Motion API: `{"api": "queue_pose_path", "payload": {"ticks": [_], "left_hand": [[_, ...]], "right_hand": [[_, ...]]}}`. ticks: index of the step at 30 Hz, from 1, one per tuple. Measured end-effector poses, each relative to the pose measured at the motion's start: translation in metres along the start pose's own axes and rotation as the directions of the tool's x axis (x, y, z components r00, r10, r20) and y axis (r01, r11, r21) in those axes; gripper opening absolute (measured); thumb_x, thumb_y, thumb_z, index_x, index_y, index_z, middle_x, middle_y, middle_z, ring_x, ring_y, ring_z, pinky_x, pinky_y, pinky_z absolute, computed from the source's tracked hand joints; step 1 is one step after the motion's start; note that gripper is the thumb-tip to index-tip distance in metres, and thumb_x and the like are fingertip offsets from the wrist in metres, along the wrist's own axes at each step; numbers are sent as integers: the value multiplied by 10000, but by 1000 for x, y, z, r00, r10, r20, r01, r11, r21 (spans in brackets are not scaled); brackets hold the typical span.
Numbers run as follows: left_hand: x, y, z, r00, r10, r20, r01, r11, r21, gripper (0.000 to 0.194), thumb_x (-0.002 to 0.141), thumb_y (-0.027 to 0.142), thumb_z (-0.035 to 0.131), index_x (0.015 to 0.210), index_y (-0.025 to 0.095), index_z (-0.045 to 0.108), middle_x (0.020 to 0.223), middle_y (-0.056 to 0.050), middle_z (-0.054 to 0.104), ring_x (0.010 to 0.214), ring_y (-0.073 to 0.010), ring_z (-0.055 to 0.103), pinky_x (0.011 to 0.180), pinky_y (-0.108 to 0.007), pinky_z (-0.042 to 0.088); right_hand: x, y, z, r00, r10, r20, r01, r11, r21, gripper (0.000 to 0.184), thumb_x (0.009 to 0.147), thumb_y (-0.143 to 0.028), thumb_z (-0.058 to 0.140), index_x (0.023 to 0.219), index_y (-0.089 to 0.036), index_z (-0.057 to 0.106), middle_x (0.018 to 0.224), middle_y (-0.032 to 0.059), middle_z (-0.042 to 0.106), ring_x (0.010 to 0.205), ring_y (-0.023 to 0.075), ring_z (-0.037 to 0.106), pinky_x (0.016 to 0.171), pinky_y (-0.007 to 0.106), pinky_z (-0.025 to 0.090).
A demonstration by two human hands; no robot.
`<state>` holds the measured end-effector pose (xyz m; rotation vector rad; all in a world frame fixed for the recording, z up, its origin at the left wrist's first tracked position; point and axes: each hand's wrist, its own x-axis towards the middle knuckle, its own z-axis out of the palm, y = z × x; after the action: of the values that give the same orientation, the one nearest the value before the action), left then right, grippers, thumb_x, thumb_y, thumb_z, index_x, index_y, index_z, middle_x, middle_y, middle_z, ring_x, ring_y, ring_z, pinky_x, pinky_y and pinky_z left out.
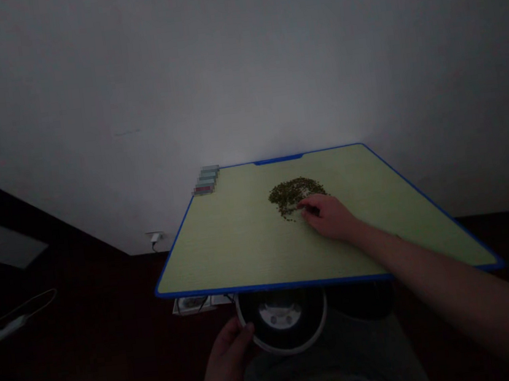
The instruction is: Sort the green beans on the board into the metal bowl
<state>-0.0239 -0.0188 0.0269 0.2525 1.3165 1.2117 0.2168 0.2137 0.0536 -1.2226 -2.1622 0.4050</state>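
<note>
A loose pile of small greenish-brown grains (289, 192) lies spread on the pale yellow tabletop (224, 243), a little right of its middle. My right hand (327, 215) is at the near right edge of the pile, its fingers curled and the thumb and forefinger close together. Whatever may be between those fingertips is too small and dark to make out. Below the table's front edge, my left hand (230, 348) grips the left rim of a round bowl (301, 346), thumb over the pale rim. The bowl's dark inside reflects a light, and its far side is hidden under the table.
The table has a blue edge (266, 287) and stands against a grey wall (239, 68). A blurred-out stack (207, 179) sits at its back left corner. Below left are a white box-like thing (194, 304), a plugged-in charger (154, 237) and a power strip (7, 330) with its cord.
</note>
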Motion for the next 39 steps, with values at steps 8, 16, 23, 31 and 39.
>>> {"api": "queue_pose_path", "payload": {"ticks": [8,16,23,31,39], "left_hand": [[-1,1,3,1000,4,-4,-4,1000,-14,310,606,326,851,855,173,749,833,-91,817,915,-325,748,830,-400,563],[-2,0,2,1000,-12,3,12,999,-41,297,616,314,848,862,176,756,826,-92,817,873,-317,756,808,-403,569],[-2,0,2,1000,-5,-12,5,1000,-6,298,626,324,841,870,183,745,844,-85,818,894,-313,751,794,-382,569],[-2,-1,2,1000,-8,-12,8,1000,-4,324,601,348,846,859,179,747,818,-96,813,871,-331,753,803,-423,572],[-1,-1,0,1000,-3,16,3,1000,9,263,638,342,826,808,173,719,810,-96,807,884,-324,750,820,-414,564]], "right_hand": [[1,0,0,1000,-27,-8,27,1000,-6,248,823,-197,555,1001,-170,725,862,73,703,735,175,606,705,293,463],[0,0,0,1000,-29,-5,29,999,20,246,803,-187,556,977,-169,729,814,62,686,703,170,600,684,294,464],[-1,0,1,999,-43,-13,44,999,28,252,799,-182,547,972,-161,730,812,65,687,693,166,600,684,292,466],[-2,3,1,999,-49,-10,49,999,23,258,783,-181,552,969,-172,731,812,61,692,691,168,598,688,297,466],[-1,-1,0,998,-65,0,65,997,41,251,811,-180,547,988,-171,725,841,70,699,736,176,614,702,302,477]]}}
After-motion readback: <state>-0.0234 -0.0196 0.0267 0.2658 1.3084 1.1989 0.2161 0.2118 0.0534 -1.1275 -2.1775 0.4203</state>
